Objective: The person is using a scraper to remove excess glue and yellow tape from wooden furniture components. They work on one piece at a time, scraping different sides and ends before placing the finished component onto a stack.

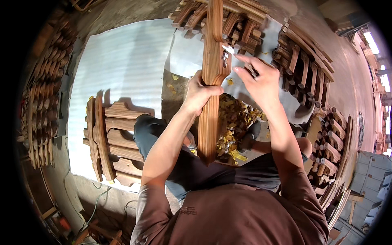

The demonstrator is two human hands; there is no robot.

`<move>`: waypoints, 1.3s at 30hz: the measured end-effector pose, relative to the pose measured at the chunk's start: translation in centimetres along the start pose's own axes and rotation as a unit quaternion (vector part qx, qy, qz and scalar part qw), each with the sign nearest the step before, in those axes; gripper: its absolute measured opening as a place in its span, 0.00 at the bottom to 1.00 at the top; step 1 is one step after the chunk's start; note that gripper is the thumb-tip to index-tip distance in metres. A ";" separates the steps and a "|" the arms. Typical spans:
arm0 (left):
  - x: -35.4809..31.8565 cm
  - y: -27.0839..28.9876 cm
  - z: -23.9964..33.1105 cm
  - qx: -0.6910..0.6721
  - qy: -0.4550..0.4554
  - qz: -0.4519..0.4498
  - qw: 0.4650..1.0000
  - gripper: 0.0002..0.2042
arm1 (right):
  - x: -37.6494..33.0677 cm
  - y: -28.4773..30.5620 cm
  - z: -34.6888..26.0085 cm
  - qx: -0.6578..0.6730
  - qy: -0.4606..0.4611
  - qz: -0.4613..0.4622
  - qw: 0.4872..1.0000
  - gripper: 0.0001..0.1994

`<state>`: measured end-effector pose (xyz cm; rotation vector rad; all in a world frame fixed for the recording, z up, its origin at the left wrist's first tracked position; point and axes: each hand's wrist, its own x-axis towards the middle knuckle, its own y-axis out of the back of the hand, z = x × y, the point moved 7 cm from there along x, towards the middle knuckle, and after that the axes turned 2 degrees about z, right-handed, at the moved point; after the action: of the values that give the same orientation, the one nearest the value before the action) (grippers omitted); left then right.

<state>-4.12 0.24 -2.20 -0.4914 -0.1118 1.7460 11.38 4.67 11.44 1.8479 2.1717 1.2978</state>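
Observation:
A long, shaped wooden piece (210, 106) with striped brown grain stands lengthwise in front of me, its near end above my lap. My left hand (200, 93) is closed around its middle, thumb across the face. Near its wider upper part is a dark slot (225, 59) with something shiny in it. Beside the slot lies a small white strip or blade (228, 49); I cannot tell which. My right hand (259, 77) is at that white bit, index finger stretched towards it and thumb apart. Its other fingers curl around something dark, mostly hidden.
Yellow peelings (228, 134) lie heaped on the floor between my feet. A wooden stack (122, 143) rests on the white sheet (122, 61) at left. More stacked pieces stand ahead (241, 28), at right (302, 61) and far left (47, 90). A green cable (97, 208) runs along the floor.

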 end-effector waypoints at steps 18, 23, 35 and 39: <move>-0.7 -0.4 -0.7 0.204 -0.087 0.033 0.974 0.29 | 0.3 -2.1 4.1 -0.159 0.024 -0.106 0.981 0.09; 0.0 0.1 -1.5 0.056 -0.005 0.017 0.998 0.30 | -0.8 -1.0 3.1 -0.033 -0.034 -0.112 0.993 0.05; -0.5 -1.0 -0.4 0.015 -0.032 -0.021 0.999 0.31 | 0.0 -0.6 0.7 -0.068 0.055 -0.044 0.995 0.15; -0.3 -0.8 -0.8 0.049 -0.057 -0.012 0.997 0.29 | 0.2 -1.1 1.0 -0.109 0.074 -0.051 0.990 0.14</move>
<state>-3.05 -0.04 -2.54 -0.3176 -0.1128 1.7464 10.92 5.46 10.22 1.5870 2.0593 1.6230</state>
